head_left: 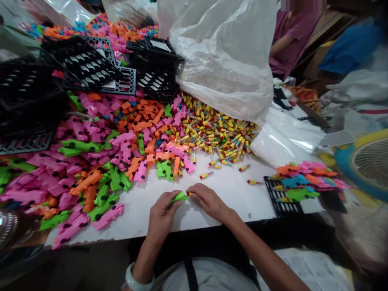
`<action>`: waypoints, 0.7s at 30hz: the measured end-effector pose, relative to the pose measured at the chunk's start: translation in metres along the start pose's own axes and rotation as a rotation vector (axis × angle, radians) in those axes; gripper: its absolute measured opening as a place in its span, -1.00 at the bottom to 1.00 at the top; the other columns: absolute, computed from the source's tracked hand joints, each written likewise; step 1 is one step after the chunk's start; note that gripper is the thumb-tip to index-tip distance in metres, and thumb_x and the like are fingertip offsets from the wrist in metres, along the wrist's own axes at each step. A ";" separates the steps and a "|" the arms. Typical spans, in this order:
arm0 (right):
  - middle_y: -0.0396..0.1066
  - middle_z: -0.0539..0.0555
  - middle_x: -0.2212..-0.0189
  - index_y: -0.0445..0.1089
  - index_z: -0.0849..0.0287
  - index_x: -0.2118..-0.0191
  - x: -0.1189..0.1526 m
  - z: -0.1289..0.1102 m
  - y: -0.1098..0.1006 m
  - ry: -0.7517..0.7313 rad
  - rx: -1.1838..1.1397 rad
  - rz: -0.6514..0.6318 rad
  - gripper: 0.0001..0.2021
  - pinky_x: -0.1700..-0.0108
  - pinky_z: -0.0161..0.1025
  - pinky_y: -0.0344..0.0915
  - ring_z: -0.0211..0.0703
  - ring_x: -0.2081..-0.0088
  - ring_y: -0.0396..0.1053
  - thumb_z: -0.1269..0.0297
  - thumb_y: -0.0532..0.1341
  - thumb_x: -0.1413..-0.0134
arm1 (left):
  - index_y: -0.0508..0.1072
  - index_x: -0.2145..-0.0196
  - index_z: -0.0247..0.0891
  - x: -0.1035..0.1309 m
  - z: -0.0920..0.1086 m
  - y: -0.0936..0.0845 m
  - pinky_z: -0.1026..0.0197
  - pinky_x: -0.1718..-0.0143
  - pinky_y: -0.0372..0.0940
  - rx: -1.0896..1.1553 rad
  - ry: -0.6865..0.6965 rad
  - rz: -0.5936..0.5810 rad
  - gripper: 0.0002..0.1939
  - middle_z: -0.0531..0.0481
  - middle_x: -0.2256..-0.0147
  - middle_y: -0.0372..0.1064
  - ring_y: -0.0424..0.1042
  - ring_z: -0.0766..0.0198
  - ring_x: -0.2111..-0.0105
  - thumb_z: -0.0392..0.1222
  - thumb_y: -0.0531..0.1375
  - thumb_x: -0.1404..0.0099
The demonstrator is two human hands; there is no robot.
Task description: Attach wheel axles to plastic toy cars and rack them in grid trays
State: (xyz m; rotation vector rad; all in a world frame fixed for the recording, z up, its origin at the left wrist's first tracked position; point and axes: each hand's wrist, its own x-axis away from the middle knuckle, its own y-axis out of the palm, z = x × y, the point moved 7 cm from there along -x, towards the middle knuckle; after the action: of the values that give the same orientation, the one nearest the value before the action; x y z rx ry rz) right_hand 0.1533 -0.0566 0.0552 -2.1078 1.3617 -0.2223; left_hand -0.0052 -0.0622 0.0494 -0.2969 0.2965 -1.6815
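My left hand (164,207) is closed on a green toy car (178,197) above the white tabletop (138,216). Just right of the car, my right hand (207,201) pinches a small red and yellow tube (190,194), its end close to the car; whether they touch is hard to tell. Beyond my hands lies a heap of yellow and red tubes (218,131). Pink, orange and green toy cars (91,178) are piled to the left. A few single tubes (206,175) lie on the table in front of the heap.
Black plastic trays (87,64) are stacked at the back left. A large clear plastic bag (224,60) stands behind the tubes. At right, a black rack (274,196) bears colourful cars, near a fan (371,161). A person in a purple shirt (280,54) is at the back right.
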 end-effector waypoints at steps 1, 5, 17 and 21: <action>0.40 0.12 0.22 0.31 0.14 0.05 0.000 0.001 0.000 0.000 0.002 0.003 -0.74 0.10 -0.22 0.31 -0.17 0.17 0.33 0.22 -0.05 -0.34 | 0.52 0.15 -0.11 0.000 0.000 0.000 0.24 0.12 0.34 0.000 0.003 -0.003 -0.76 0.03 0.26 0.49 0.46 0.27 0.21 -0.10 0.20 -0.22; 0.40 0.14 0.24 0.32 0.17 0.03 0.001 -0.001 0.002 -0.056 0.054 0.010 -0.74 0.13 -0.21 0.32 -0.15 0.19 0.33 0.27 -0.04 -0.33 | 0.52 0.15 -0.12 -0.001 0.001 0.000 0.24 0.14 0.33 -0.010 0.014 -0.008 -0.76 0.02 0.27 0.48 0.46 0.27 0.22 -0.11 0.19 -0.22; 0.45 0.11 0.29 0.37 0.15 0.11 0.003 -0.004 -0.003 -0.092 0.181 -0.006 -0.79 0.16 -0.17 0.30 -0.15 0.24 0.34 0.28 0.02 -0.31 | 0.52 0.16 -0.12 -0.002 0.000 0.008 0.23 0.21 0.34 -0.050 0.017 -0.040 -0.75 0.00 0.31 0.46 0.45 0.26 0.26 -0.08 0.15 -0.25; 0.46 0.11 0.25 0.37 0.11 0.10 0.010 0.010 -0.033 -0.031 0.209 0.197 -0.80 0.11 -0.13 0.28 -0.12 0.19 0.35 0.29 0.02 -0.31 | 0.52 0.16 -0.12 -0.001 -0.001 0.010 0.24 0.18 0.34 -0.025 -0.006 -0.025 -0.75 0.00 0.29 0.47 0.46 0.26 0.24 -0.07 0.16 -0.24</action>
State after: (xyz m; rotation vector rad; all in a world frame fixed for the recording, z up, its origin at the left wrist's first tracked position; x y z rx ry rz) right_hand 0.1877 -0.0516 0.0651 -1.7874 1.4501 -0.2385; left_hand 0.0039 -0.0620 0.0449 -0.3253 0.3102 -1.7027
